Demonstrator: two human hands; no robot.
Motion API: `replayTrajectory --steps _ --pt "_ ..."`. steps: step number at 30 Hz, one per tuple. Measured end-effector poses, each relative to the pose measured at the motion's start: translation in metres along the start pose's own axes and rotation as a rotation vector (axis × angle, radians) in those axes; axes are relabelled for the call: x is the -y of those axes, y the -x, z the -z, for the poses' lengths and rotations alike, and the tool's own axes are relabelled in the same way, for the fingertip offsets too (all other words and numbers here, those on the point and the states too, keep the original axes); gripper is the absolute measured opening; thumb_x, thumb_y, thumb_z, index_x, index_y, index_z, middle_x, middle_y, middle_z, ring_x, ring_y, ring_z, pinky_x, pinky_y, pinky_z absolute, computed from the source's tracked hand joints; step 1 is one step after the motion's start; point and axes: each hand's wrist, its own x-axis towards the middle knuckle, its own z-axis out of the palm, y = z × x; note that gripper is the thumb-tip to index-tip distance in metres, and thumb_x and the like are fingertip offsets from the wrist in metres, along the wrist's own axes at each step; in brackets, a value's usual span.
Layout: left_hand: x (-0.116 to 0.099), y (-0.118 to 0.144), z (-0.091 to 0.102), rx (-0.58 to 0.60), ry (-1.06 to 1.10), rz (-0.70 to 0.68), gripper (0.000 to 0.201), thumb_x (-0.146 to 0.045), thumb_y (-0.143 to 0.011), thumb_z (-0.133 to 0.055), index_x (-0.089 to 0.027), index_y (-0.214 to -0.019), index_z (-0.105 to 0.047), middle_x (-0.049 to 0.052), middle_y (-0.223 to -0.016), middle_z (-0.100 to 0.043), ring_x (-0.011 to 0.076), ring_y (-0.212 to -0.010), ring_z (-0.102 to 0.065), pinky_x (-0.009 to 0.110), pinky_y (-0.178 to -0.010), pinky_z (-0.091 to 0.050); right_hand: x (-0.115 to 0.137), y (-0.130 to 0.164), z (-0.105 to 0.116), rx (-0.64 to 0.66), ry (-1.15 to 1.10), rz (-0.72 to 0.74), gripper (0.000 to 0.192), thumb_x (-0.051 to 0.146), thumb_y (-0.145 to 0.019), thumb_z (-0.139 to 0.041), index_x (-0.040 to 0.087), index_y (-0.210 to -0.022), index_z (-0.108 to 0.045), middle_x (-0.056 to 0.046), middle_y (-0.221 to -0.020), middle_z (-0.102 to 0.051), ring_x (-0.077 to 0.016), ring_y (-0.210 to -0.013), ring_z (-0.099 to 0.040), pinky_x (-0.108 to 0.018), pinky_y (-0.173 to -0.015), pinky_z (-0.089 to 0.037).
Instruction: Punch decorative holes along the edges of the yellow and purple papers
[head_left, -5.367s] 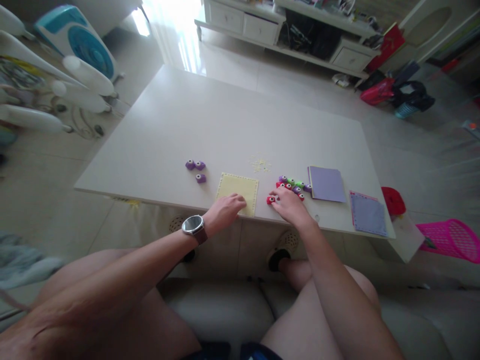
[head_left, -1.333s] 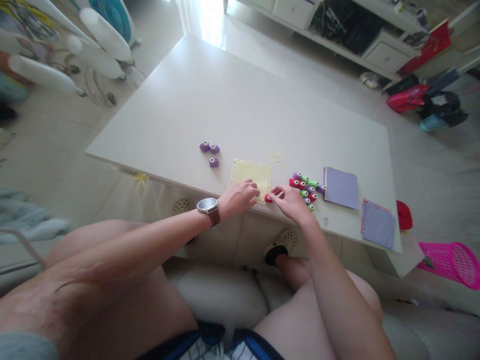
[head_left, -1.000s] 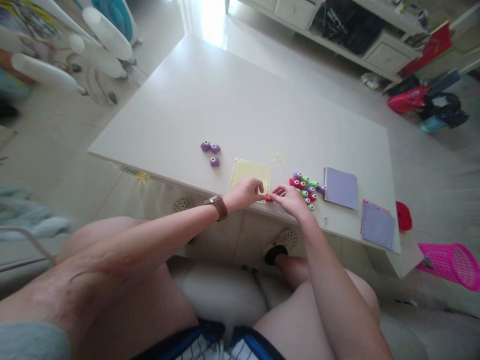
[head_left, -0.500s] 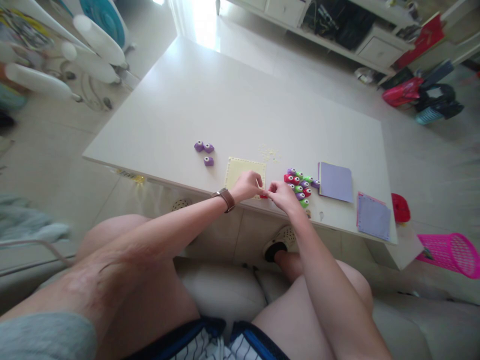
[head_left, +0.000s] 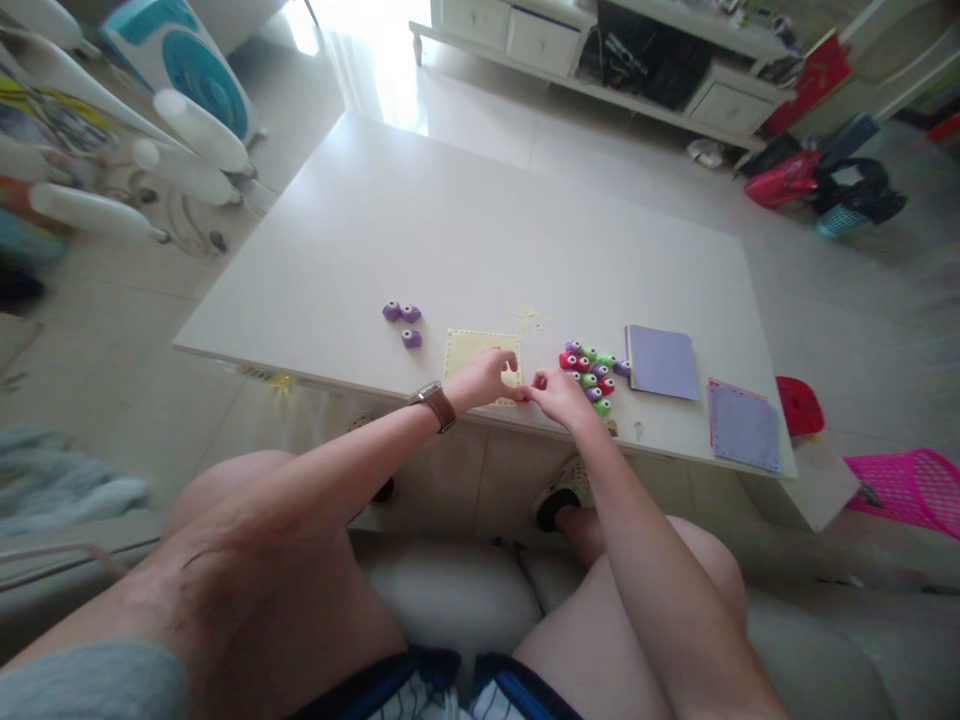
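A yellow paper square [head_left: 469, 349] with punched edges lies near the front edge of the white table [head_left: 480, 230]. My left hand [head_left: 484, 375], with a watch on the wrist, pinches the sheet's near right corner. My right hand [head_left: 559, 392] meets it there, fingers closed on a small red punch [head_left: 520, 396] at that corner. A cluster of small red, green and purple punches [head_left: 591, 368] sits just right of my right hand. Three purple punches [head_left: 403, 322] lie left of the sheet.
A purple paper square [head_left: 661, 361] and a second one [head_left: 742, 425] with a pink edge lie to the right. Yellow paper crumbs [head_left: 529, 316] are scattered behind the sheet. A pink basket [head_left: 907, 488] and a red item [head_left: 798, 404] stand on the floor at right.
My right hand took a red punch from the cluster and brought it left to the yellow sheet's corner. My left hand turned from lying flat on the sheet to pinching that corner.
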Motion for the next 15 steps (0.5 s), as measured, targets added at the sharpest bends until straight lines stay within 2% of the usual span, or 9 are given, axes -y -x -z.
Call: replayTrajectory --steps 3,7,10,13,15 --pt "0.004 0.015 0.010 -0.022 -0.271 -0.121 0.054 -0.032 -0.073 -0.091 -0.018 -0.120 -0.068 0.012 -0.124 -0.067 0.0324 -0.118 -0.057 0.041 -0.093 -0.050 -0.004 0.004 0.006 0.024 0.009 -0.017 0.022 0.033 -0.091 -0.079 0.018 -0.080 -0.068 -0.002 -0.078 -0.070 -0.0155 -0.073 -0.062 -0.024 -0.063 -0.037" --pt "0.012 0.029 0.014 0.014 -0.370 -0.173 0.062 -0.025 -0.076 -0.089 -0.020 -0.132 -0.064 0.013 -0.144 -0.059 0.0329 -0.132 -0.051 0.043 -0.104 -0.048 -0.010 0.007 0.015 0.021 0.088 -0.025 0.018 0.031 -0.090 -0.079 0.018 -0.080 -0.070 -0.004 -0.080 -0.070 -0.0169 -0.075 -0.063 -0.025 -0.065 -0.037" --pt "0.019 0.032 0.014 0.045 -0.376 -0.190 0.059 -0.023 -0.077 -0.087 -0.020 -0.132 -0.065 0.012 -0.143 -0.060 0.0310 -0.134 -0.052 0.043 -0.109 -0.046 -0.012 0.009 0.017 0.023 0.092 0.030 0.013 0.028 -0.089 -0.080 0.018 -0.087 -0.072 -0.004 -0.086 -0.070 -0.0176 -0.081 -0.064 -0.025 -0.071 -0.041" --pt "0.024 0.032 0.015 0.054 -0.365 -0.193 0.059 -0.021 -0.077 -0.087 -0.020 -0.132 -0.066 0.011 -0.141 -0.062 0.0298 -0.133 -0.053 0.043 -0.111 -0.045 -0.008 0.011 0.012 0.048 0.154 0.172 0.024 0.023 -0.083 -0.086 0.019 -0.103 -0.073 -0.006 -0.104 -0.070 -0.0187 -0.091 -0.064 -0.025 -0.079 -0.045" --pt "0.025 0.032 0.015 0.051 -0.362 -0.194 0.059 -0.020 -0.076 -0.087 -0.020 -0.132 -0.067 0.011 -0.141 -0.062 0.0297 -0.133 -0.053 0.043 -0.111 -0.045 -0.004 0.012 0.009 0.079 0.232 0.216 0.020 0.014 -0.085 -0.080 0.019 -0.104 -0.074 -0.007 -0.108 -0.068 -0.0191 -0.092 -0.064 -0.025 -0.080 -0.044"
